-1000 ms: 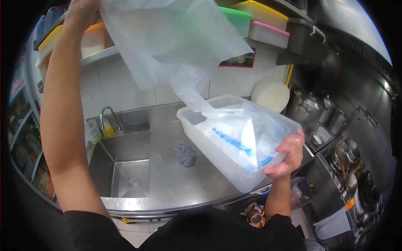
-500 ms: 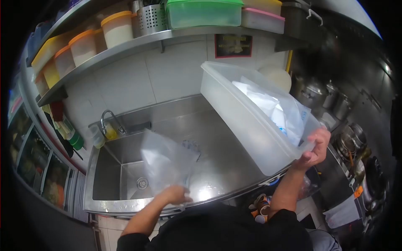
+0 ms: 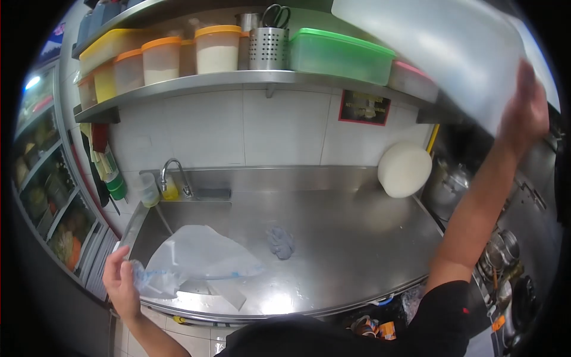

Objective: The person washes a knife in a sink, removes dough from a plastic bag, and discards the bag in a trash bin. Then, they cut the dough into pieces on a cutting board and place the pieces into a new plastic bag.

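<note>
My right hand [image 3: 524, 110] is raised at the upper right, its fingers closed on the end of a large translucent plastic bin [image 3: 458, 44]. The bin is tilted up in front of the shelf's right end; its inside is hidden from me. At the lower left, my left hand [image 3: 123, 281] grips the edge of a clear plastic bag [image 3: 199, 253] with blue print. That bag spreads over the sink and the front of the steel counter [image 3: 345, 238]. A crumpled grey cloth [image 3: 280, 243] lies on the counter to the bag's right.
A faucet [image 3: 172, 178] stands behind the sink. Above, a steel shelf [image 3: 208, 79] carries lidded tubs, a perforated utensil holder [image 3: 269, 50] and a green-lidded box [image 3: 342, 56]. A round white slab [image 3: 405, 169] leans at the back right. Pots [image 3: 449, 184] stand beyond the counter.
The bin has gone up and right in my right hand; the white bags in it are out of sight. My left hand has moved left with the plastic bag, and the grey cloth now shows fully.
</note>
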### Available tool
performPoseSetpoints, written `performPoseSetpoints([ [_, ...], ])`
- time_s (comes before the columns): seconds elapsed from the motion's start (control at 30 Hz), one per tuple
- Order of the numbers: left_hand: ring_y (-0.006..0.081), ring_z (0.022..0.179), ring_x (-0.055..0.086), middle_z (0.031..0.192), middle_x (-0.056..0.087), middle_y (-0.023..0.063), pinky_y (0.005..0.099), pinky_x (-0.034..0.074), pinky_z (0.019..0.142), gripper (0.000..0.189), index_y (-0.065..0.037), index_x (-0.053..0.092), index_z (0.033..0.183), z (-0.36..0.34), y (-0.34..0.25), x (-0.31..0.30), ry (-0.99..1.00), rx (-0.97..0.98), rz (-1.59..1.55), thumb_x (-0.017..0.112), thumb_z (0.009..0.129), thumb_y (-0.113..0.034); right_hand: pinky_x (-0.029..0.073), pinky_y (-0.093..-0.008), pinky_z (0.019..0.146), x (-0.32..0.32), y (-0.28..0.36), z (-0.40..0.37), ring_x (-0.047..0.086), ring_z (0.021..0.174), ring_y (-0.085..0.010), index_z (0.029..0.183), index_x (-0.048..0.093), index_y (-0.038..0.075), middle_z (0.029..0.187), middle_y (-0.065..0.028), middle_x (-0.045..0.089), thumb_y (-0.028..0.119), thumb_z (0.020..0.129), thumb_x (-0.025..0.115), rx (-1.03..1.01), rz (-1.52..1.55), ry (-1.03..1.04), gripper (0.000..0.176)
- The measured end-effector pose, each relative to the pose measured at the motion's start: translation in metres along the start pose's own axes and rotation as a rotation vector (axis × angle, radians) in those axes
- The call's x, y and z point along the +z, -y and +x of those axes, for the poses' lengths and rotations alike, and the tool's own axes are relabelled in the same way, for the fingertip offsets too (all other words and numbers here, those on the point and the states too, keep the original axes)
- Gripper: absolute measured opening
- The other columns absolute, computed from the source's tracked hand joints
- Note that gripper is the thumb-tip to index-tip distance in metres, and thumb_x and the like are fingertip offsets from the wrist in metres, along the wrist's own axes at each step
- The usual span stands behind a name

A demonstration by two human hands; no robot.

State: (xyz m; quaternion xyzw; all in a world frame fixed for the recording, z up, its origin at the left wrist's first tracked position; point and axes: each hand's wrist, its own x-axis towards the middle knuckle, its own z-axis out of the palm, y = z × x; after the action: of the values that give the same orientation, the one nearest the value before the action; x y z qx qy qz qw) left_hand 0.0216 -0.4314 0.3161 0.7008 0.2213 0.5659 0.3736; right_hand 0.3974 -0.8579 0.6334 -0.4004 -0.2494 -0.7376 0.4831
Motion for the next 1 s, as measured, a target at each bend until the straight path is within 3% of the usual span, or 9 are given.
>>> performPoseSetpoints([
  [0.13, 0.0068, 0.084, 0.052, 0.1, 0.06, 0.001, 0.0209, 0.041, 0.076, 0.028, 0.003, 0.062, 0.123, -0.028, 0.015, -0.038, -0.165, -0.006, 0.085, 0.057, 0.1, -0.014, 0.051, -0.0315, 0.086, 0.083, 0.011, 0.014, 0.067, 0.09, -0.0181, 0.095, 0.079, 0.01, 0.093, -0.0039, 0.072, 0.074, 0.073, 0.076, -0.034, -0.064, 0.101, 0.068],
  [0.2, 0.0069, 0.086, 0.053, 0.101, 0.06, 0.0013, 0.0211, 0.042, 0.077, 0.028, 0.003, 0.062, 0.123, -0.04, 0.019, -0.055, -0.291, 0.02, 0.13, 0.055, 0.101, -0.013, 0.046, -0.0309, 0.065, 0.13, 0.029, -0.008, 0.052, 0.07, -0.0146, 0.073, 0.06, 0.003, 0.073, -0.0029, 0.056, 0.061, 0.078, 0.081, -0.13, 0.075, 0.161, 0.061],
  [0.37, 0.011, 0.1, 0.054, 0.109, 0.061, 0.0046, 0.0246, 0.041, 0.091, 0.03, 0.002, 0.062, 0.121, -0.073, -0.001, -0.093, -0.344, -0.144, 0.118, 0.057, 0.102, -0.02, 0.048, -0.0468, 0.095, 0.244, -0.028, -0.041, 0.065, 0.11, -0.0331, 0.106, 0.076, 0.01, 0.111, -0.0178, 0.07, 0.089, 0.075, 0.054, -0.251, -0.488, 0.442, 0.087],
  [0.57, 0.0067, 0.089, 0.048, 0.102, 0.056, -0.0008, 0.0215, 0.037, 0.081, 0.032, 0.001, 0.063, 0.116, -0.07, 0.003, -0.098, -0.32, -0.037, 0.083, 0.058, 0.102, -0.028, 0.034, -0.0587, 0.113, 0.309, -0.093, -0.124, 0.034, 0.145, -0.0402, 0.155, 0.039, 0.02, 0.159, -0.0168, 0.036, 0.073, 0.091, 0.046, -0.156, -0.588, 0.599, 0.084],
  [0.67, 0.0068, 0.084, 0.047, 0.093, 0.054, -0.0007, 0.0212, 0.035, 0.074, 0.047, 0.002, 0.063, 0.114, -0.033, 0.005, -0.085, -0.175, -0.001, -0.041, 0.063, 0.098, -0.042, 0.03, -0.0607, 0.115, 0.311, -0.108, -0.152, 0.026, 0.149, -0.0422, 0.159, 0.03, 0.02, 0.165, -0.017, 0.022, 0.072, 0.091, 0.048, 0.106, -0.605, 0.934, 0.087],
  [0.8, 0.0071, 0.076, 0.047, 0.086, 0.054, -0.0003, 0.0222, 0.036, 0.067, 0.065, 0.004, 0.062, 0.115, 0.03, 0.019, -0.05, 0.031, 0.058, -0.111, 0.068, 0.091, -0.056, 0.034, -0.0566, 0.113, 0.288, -0.066, -0.157, 0.036, 0.143, -0.0435, 0.151, 0.043, 0.01, 0.158, -0.0212, 0.035, 0.062, 0.09, 0.059, -0.105, -0.688, 0.757, 0.082],
  [0.83, 0.0111, 0.082, 0.055, 0.095, 0.062, 0.0057, 0.0262, 0.046, 0.076, 0.037, 0.005, 0.066, 0.115, 0.046, 0.018, -0.04, 0.118, 0.089, -0.219, 0.06, 0.084, -0.016, 0.039, -0.0535, 0.111, 0.278, -0.039, -0.165, 0.042, 0.139, -0.0434, 0.145, 0.05, 0.006, 0.155, -0.0229, 0.041, 0.059, 0.089, 0.065, -0.258, -0.696, 0.673, 0.079],
  [0.9, 0.0134, 0.081, 0.056, 0.095, 0.063, 0.0073, 0.0265, 0.046, 0.076, 0.04, 0.004, 0.066, 0.115, 0.078, 0.025, -0.02, 0.266, 0.163, -0.252, 0.069, 0.086, -0.022, 0.051, -0.0435, 0.095, 0.222, 0.077, -0.19, 0.062, 0.115, -0.0364, 0.123, 0.063, -0.002, 0.133, -0.0225, 0.06, 0.045, 0.081, 0.08, -0.128, 0.04, 0.885, 0.065],
  [1.0, 0.0167, 0.082, 0.061, 0.092, 0.066, 0.0087, 0.0288, 0.049, 0.076, 0.046, 0.001, 0.068, 0.117, 0.119, 0.025, 0.013, 0.442, 0.308, -0.34, 0.081, 0.082, -0.027, 0.039, -0.0444, 0.112, 0.121, 0.199, -0.262, 0.048, 0.136, -0.0374, 0.145, 0.046, 0.002, 0.15, -0.0226, 0.046, 0.047, 0.072, 0.088, -0.04, 0.624, 1.397, 0.096],
])
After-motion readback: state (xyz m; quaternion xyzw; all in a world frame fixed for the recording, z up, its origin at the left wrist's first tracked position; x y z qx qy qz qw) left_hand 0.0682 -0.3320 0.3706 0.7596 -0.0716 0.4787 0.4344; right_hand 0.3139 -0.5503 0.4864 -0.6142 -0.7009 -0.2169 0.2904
